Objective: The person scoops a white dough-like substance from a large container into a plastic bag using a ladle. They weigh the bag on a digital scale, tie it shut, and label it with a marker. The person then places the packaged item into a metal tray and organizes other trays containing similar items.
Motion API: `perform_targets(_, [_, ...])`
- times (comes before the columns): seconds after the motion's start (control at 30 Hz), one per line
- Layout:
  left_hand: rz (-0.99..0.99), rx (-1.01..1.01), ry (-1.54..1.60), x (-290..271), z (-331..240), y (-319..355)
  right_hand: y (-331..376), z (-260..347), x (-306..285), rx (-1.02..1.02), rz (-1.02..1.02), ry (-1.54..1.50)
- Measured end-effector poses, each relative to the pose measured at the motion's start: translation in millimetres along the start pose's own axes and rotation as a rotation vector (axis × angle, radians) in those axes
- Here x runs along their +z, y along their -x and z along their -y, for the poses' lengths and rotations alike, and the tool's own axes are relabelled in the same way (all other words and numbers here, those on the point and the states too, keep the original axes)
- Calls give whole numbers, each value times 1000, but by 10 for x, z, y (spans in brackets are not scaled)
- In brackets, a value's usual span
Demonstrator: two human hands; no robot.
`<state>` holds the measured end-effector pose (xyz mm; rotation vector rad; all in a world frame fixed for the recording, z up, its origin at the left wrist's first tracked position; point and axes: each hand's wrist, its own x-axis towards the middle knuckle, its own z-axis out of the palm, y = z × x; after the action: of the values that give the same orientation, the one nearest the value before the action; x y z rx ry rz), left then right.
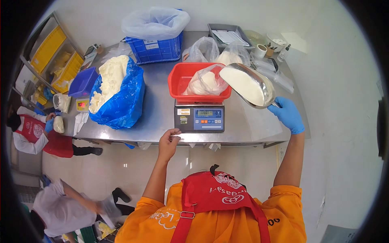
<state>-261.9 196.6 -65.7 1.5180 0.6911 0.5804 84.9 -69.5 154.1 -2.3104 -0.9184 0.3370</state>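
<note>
The large shiny metal scoop [249,85], heaped with white soft dough-like mass, hangs tilted over the right rim of a red plastic tub [178,79] that sits on a grey digital scale [199,117] near the front edge of the stainless steel counter [158,113]. Inside the tub lies a clear plastic bag [206,81] with its mouth open toward the scoop, already holding some of the white mass. To the left of the scale a big blue plastic sack [123,97] lies folded open, showing a thick lump of the same white mass. Behind it stands a blue plastic crate [160,50] lined with a clear bag, and more filled clear bags [204,50] stand just behind the red tub. A grey tray with papers [229,36] rests at the back.

The right hand [287,113], in a blue glove, is closed around the handle of the scoop. The bare left hand [169,139] rests at the front edge of the counter, just beside the scale, its fingers loosely curled and holding nothing.

Two other people work at the far left, beyond the counter.
</note>
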Motion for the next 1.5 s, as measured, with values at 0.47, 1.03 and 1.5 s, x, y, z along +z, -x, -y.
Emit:
perform_targets(0.47, [-19, -17, -28, 42, 51, 97, -38, 241, -130, -129, -98, 256])
perform_targets(1.03, [-79, -30, 5, -88, 130, 256, 43, -86, 362, 11, 22, -112])
perform_targets(1.5, [242, -57, -108, 635, 133, 419, 1153, -615, 315, 9, -156, -489])
